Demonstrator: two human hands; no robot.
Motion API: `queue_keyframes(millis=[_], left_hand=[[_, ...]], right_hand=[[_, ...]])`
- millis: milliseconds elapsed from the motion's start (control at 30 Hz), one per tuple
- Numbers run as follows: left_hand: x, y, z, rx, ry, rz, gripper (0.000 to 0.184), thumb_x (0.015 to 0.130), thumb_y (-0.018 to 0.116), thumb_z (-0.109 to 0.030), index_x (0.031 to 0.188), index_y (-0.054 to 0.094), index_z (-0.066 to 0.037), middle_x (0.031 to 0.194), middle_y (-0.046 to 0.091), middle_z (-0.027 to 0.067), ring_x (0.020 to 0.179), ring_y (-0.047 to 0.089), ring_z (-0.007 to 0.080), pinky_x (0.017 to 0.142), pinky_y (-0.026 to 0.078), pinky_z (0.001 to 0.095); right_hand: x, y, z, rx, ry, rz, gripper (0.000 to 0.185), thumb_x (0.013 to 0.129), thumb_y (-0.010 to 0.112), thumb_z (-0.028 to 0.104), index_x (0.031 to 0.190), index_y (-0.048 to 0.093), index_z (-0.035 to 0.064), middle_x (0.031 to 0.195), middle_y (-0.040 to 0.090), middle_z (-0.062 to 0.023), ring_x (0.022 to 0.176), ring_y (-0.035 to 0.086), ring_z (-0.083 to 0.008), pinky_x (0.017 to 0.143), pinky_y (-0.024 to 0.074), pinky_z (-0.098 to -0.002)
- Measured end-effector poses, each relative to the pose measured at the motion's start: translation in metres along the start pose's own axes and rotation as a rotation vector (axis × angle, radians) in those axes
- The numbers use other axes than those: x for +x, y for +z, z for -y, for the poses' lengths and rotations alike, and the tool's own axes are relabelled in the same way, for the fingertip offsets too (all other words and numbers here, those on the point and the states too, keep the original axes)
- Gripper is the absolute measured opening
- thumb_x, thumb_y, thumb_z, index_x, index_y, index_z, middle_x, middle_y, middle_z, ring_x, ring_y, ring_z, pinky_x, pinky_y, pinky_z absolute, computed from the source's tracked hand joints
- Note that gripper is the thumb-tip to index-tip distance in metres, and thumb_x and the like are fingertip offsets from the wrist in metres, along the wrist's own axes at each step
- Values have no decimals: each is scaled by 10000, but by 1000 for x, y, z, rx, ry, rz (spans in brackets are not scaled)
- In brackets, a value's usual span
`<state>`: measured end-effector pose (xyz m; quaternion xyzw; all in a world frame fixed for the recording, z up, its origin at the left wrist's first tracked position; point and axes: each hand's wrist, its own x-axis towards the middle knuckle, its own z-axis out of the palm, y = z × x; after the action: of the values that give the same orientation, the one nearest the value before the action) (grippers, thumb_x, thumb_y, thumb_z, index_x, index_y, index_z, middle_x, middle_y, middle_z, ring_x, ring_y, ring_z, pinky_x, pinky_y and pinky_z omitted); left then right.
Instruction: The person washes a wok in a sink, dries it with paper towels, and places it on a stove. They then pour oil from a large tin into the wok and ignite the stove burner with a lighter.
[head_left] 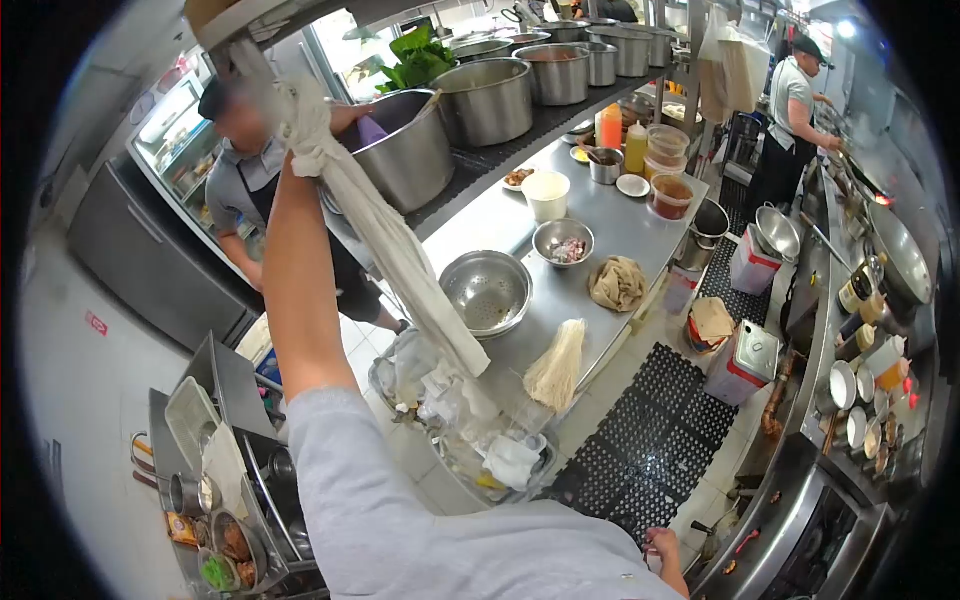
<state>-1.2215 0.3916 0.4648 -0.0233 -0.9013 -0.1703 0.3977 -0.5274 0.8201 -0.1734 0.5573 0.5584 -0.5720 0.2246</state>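
My left arm reaches up to the shelf and passes behind a long, knotted white cloth (pixel 385 250). Just past the cloth, my left hand (pixel 348 116) shows in part at the rim of a large steel pot (pixel 405 160). A purple thing (pixel 371 132) lies against the pot's inner wall below it; the fingers are too small and hidden to read. Low at the bottom right, my right hand (pixel 661 545) hangs with fingers curled, and a small whitish thing seems to be in it. A steel colander (pixel 487 292) and a bundle of thin noodles (pixel 556 366) rest on the counter.
Several steel pots (pixel 488 100) line the shelf, with leafy greens (pixel 417 58) behind. A co-worker (pixel 240 170) stands behind the shelf at left; another (pixel 795 105) works at the stove. A rubbish bin (pixel 490 450) stands below the counter, beside a black floor mat (pixel 650 430).
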Motion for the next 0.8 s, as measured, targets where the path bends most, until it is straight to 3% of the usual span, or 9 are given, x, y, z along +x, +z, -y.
queue_keyframes(millis=[100, 200, 333, 433, 500, 567, 600, 733, 800], left_hand=[[7, -1, -2, -28, 5, -9, 278, 809, 554, -283, 753, 612, -16, 657, 571, 54, 608, 562, 145, 557, 444, 271], [0, -2, 1, -32, 9, 15, 283, 809, 553, -289, 758, 610, -17, 669, 565, 55, 622, 561, 148, 571, 444, 273], [-14, -10, 19, -24, 43, 54, 289, 809, 552, -298, 764, 607, -18, 685, 558, 56, 641, 560, 152, 590, 443, 275], [-23, -1, 41, -33, 97, 104, 294, 809, 552, -305, 769, 604, -19, 696, 553, 58, 654, 559, 155, 604, 443, 277], [-26, 13, 60, -52, 131, 149, 297, 809, 551, -310, 773, 603, -19, 704, 550, 58, 664, 558, 157, 614, 443, 278], [-29, 29, 71, -68, 144, 185, 301, 809, 551, -314, 776, 601, -20, 712, 546, 59, 673, 558, 159, 623, 443, 279], [-33, 29, 78, -73, 135, 195, 302, 809, 551, -317, 778, 601, -20, 716, 544, 60, 678, 558, 160, 628, 442, 279], [-51, 37, 97, -95, 49, 230, 309, 809, 550, -326, 784, 598, -21, 732, 537, 61, 696, 556, 164, 647, 442, 281], [-65, 36, 103, -90, 17, 247, 313, 810, 549, -330, 788, 596, -22, 739, 534, 62, 706, 556, 166, 656, 442, 282]], right_hand=[[13, -17, -1, 148, -195, -18, 212, 852, 475, 227, 978, 575, 89, 816, 618, -52, 620, 623, -196, 513, 494, -346], [14, -25, -8, 273, -169, -108, 220, 858, 472, 230, 1005, 553, 87, 823, 612, -53, 627, 626, -209, 510, 487, -343], [18, -31, -36, 137, -77, -41, 230, 878, 454, 229, 1029, 538, 78, 849, 617, -68, 624, 624, -225, 500, 484, -341], [50, -39, -67, -94, -98, -24, 197, 856, 448, 164, 855, 577, 15, 707, 603, -113, 557, 599, -253, 436, 461, -384], [69, -31, -94, 194, -160, -15, 245, 841, 420, 139, 715, 586, 10, 569, 553, -121, 443, 540, -266, 410, 453, -395], [43, -23, -68, 82, -155, -112, 257, 865, 481, 209, 721, 575, 18, 585, 557, -92, 456, 537, -200, 406, 430, -339], [30, -15, -50, 347, -79, -90, 218, 863, 509, 191, 743, 573, 20, 604, 556, -66, 468, 520, -160, 404, 416, -301], [-3, -9, -20, 138, -33, -183, 175, 835, 542, 183, 771, 588, 27, 619, 558, -48, 472, 496, -131, 420, 412, -276], [-11, -3, -7, -66, -174, -279, 172, 827, 545, 184, 777, 603, 29, 604, 556, -44, 470, 494, -129, 420, 411, -272]])
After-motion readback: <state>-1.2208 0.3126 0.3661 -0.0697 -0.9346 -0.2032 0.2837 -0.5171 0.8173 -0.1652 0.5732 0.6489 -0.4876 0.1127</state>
